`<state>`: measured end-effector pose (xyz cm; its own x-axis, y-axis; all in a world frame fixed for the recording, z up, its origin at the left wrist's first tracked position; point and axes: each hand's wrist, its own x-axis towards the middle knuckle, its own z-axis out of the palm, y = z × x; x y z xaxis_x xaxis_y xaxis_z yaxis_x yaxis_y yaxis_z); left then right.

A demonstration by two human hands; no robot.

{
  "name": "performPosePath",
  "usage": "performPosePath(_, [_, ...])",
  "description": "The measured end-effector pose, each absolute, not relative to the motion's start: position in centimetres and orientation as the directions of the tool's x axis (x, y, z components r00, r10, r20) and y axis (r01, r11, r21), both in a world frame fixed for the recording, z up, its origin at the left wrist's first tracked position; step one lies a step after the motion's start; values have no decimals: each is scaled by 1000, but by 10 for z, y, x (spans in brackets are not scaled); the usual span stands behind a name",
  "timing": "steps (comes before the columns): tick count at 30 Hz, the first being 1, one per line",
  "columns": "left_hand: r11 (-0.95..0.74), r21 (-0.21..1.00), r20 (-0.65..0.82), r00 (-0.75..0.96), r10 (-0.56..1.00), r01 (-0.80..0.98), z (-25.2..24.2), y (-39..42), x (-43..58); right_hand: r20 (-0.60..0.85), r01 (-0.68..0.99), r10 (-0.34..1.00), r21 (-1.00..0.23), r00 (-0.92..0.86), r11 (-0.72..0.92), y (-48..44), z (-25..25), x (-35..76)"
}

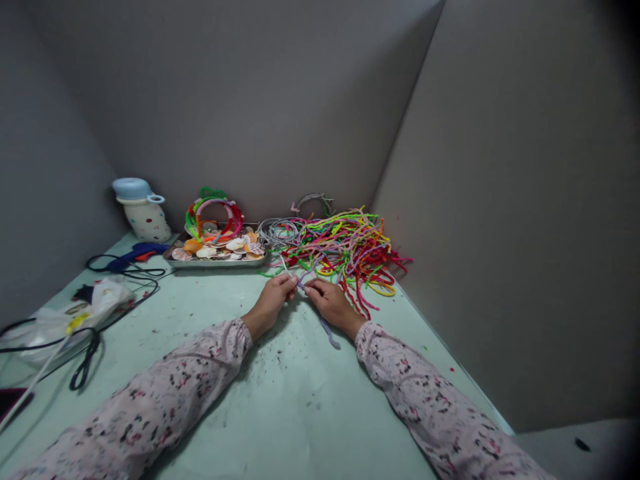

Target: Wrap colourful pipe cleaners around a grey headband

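Near the middle of the table, my left hand pinches a thin whitish wire whose end sticks up past the fingertips. Close beside it, my right hand is closed on a purple pipe cleaner, whose tail hangs down below the palm onto the table. The purple strand meets the wire between both sets of fingertips; how it is wrapped there is too small to tell. Just behind my hands lies a tangled heap of colourful pipe cleaners, with coils of grey wire at its left.
A metal tray of seashells stands at the back, with wrapped colourful rings on top. Left of it are a bottle with a blue lid and a dark blue tool. Black cables and a plastic bag lie at left.
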<state>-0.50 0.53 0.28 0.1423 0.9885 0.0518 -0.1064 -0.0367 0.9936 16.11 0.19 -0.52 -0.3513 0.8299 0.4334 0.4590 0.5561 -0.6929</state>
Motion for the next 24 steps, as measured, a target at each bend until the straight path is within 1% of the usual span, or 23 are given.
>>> performPosePath(11, [-64, 997, 70, 128, 989, -49, 8, 2, -3, 439, 461, 836, -699, -328, 547, 2, -7, 163])
performPosePath(24, [-44, 996, 54, 135, 989, -78, 3, 5, -5, 448, 456, 831, -695, -329, 556, 1, -6, 162])
